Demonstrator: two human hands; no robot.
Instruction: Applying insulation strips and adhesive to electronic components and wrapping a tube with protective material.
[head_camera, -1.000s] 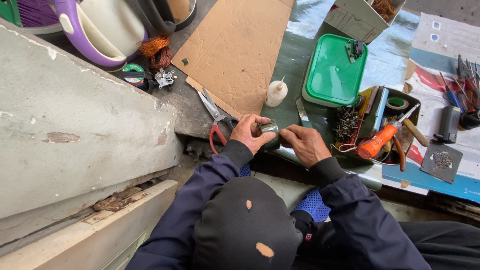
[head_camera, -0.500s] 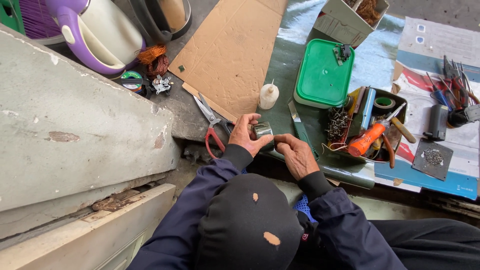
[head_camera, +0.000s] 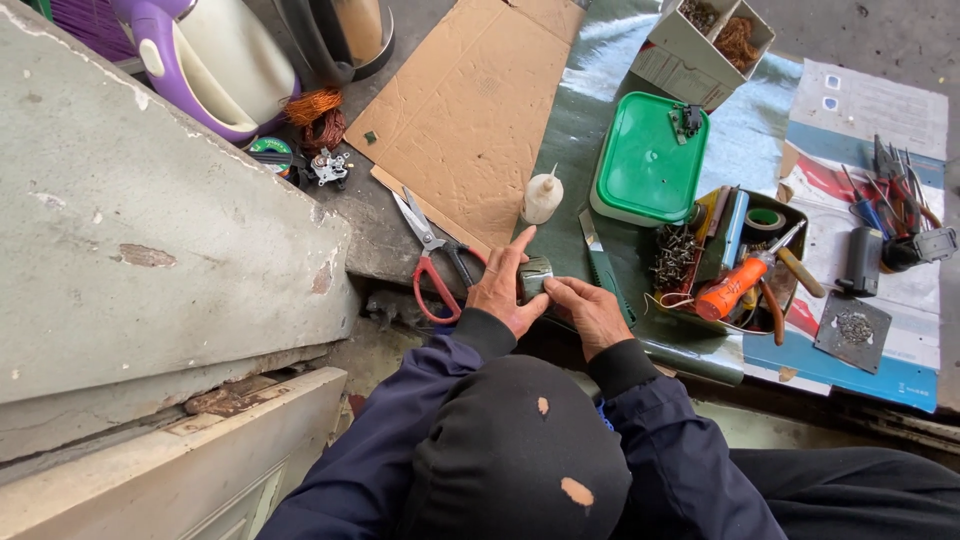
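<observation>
My left hand (head_camera: 498, 292) and my right hand (head_camera: 590, 315) meet on a small grey metal cylinder-like part (head_camera: 534, 276), just above the edge of a dark green mat (head_camera: 590, 110). The left hand cups the part from the left with the fingers stretched upward. The right hand presses on it from the right and below, thumb against its side. Both sleeves are dark blue, and a dark cap (head_camera: 520, 455) fills the bottom of the view.
Red-handled scissors (head_camera: 435, 265) lie left of the hands beside a cardboard sheet (head_camera: 480, 110). A white glue bottle (head_camera: 543, 197), a utility knife (head_camera: 600, 265), a green lidded box (head_camera: 648, 160) and a tray of screws and tools (head_camera: 735, 265) are right. A concrete slab (head_camera: 150, 220) rises left.
Both hands have brought the metal part up and closer together; the left fingers now stretch upward around it. The view has shifted slightly.
</observation>
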